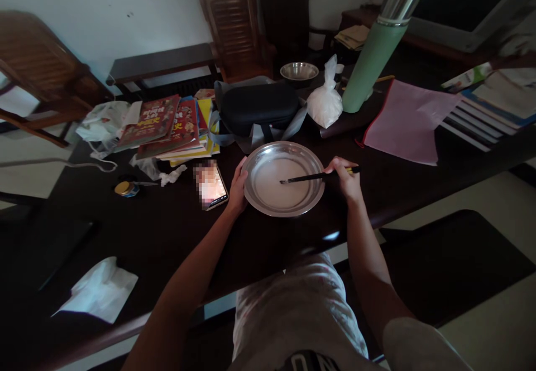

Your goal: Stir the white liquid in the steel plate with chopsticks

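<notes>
A round, shallow metal bowl (283, 211) stands on the dark table in front of me, with a smooth, whitish layer across its bottom. My left hand (238, 188) grips the bowl's left rim. In my right hand (344, 178) is a thin black-handled brush (307, 178), which crosses the right rim. Its tip reaches the whitish layer near the middle of the bowl. Left of the bowl lies a lit phone (218, 186), its screen partly blurred out. Behind the bowl, a knotted plastic bag of white powder (325, 106) sits near a green thermos (371, 64).
A black case (259, 106) lies behind the bowl, beside stacked red books (167, 128). A small jar (126, 188) and a crumpled white sheet (100, 290) lie to the left. A pink pouch (408, 123) and more books (494, 109) are at right; another metal bowl (298, 71) stands farther back.
</notes>
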Motion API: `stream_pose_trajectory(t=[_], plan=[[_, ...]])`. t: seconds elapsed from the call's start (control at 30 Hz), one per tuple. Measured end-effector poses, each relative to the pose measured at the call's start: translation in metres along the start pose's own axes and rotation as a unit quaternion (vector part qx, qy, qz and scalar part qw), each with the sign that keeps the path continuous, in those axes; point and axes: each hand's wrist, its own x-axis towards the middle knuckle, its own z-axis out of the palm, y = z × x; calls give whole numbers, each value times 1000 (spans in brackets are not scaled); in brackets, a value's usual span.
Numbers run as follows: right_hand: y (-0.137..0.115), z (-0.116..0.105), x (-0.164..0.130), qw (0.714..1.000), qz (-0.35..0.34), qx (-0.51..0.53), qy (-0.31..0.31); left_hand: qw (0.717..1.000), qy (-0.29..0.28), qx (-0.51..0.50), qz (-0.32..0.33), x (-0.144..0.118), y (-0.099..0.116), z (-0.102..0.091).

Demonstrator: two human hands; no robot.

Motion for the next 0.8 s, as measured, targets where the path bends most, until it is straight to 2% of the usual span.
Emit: stream_pose_trajectory(t=[0.13,0.27,0.43,0.57,0.7,0.8], plan=[[-1,0,0,999,4,-8,-50,1000,1,3,4,0,-1,0],[0,1,0,1000,2,-6,12,1000,1,-2,5,0,-1,0],[0,1,0,999,7,2,-48,1000,-1,4,0,-1,1,1],[0,1,1,1000,-8,-5,4,1000,1,3,4,-1,2,1],[0,0,1,999,-1,-13,-44,1000,-2,6,5,-2,2,1],[1,0,2,999,-23,-21,-23,1000,-1,8,7,-2,1,1]])
